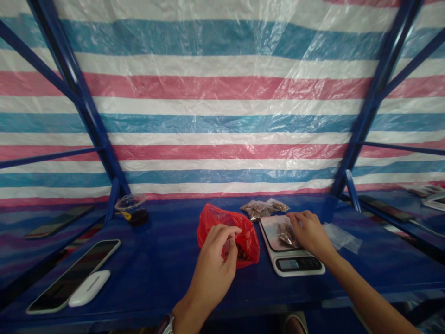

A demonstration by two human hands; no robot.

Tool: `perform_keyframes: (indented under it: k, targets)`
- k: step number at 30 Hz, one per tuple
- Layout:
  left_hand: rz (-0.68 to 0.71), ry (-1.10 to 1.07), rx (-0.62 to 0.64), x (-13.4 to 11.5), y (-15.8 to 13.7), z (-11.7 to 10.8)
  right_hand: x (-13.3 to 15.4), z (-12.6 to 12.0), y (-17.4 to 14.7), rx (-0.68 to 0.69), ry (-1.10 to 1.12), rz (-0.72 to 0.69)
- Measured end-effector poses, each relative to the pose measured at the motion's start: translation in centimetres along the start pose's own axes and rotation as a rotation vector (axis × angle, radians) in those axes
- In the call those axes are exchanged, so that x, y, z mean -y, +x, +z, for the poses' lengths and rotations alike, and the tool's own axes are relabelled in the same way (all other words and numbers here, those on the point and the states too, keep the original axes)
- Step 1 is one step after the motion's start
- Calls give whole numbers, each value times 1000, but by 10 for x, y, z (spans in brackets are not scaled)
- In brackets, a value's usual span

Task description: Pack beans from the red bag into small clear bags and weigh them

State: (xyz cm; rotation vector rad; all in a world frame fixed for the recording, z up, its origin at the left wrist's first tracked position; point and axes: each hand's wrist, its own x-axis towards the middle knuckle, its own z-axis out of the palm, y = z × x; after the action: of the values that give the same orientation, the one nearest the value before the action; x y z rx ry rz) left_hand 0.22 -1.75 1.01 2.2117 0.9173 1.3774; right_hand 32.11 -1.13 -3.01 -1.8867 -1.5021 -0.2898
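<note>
On the blue table a red plastic bag point(248, 229) stands open, with small brown pieces point(241, 253) inside. My left hand point(219, 255) is over its near side, thumb and fingertips drawn together; whatever they may hold is too small to make out. To the right, a white digital scale point(278, 267) has its display lit, the digits unreadable. A small clear zip bag point(285, 233) with brown contents lies on its platform. My right hand point(311, 234) pinches that bag at its upper right edge.
Several filled clear bags point(260, 209) lie behind the scale, and flat clear bags point(342, 237) to its right. A phone point(74, 276), a white earbud case point(89, 288) and a plastic cup point(134, 211) of dark liquid are at left. Blue metal posts point(361, 116) frame a striped sheet point(222, 106).
</note>
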Motion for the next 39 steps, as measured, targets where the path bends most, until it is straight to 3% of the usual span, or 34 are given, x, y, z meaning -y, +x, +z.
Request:
perform_keyframes:
  k: [9,14,18,23,31,39]
  targets:
    - [-4,-65,-9,-10,7,24,13,-4,10,21,256,5]
    - [-220,-193,-112,0,8,55,59,-26,4,116,646,-95]
    - [-351,-347,-102,13,15,69,94,-30,-4,157,901,-95]
    - [-356,-415,-96,21,29,64,112,-18,-9,159,1049,-80]
    - [-331,-454,-121,12,31,49,129,-14,-12,94,1068,-82]
    - [-350,-497,-157,8,30,38,128,-12,-13,207,1169,-44]
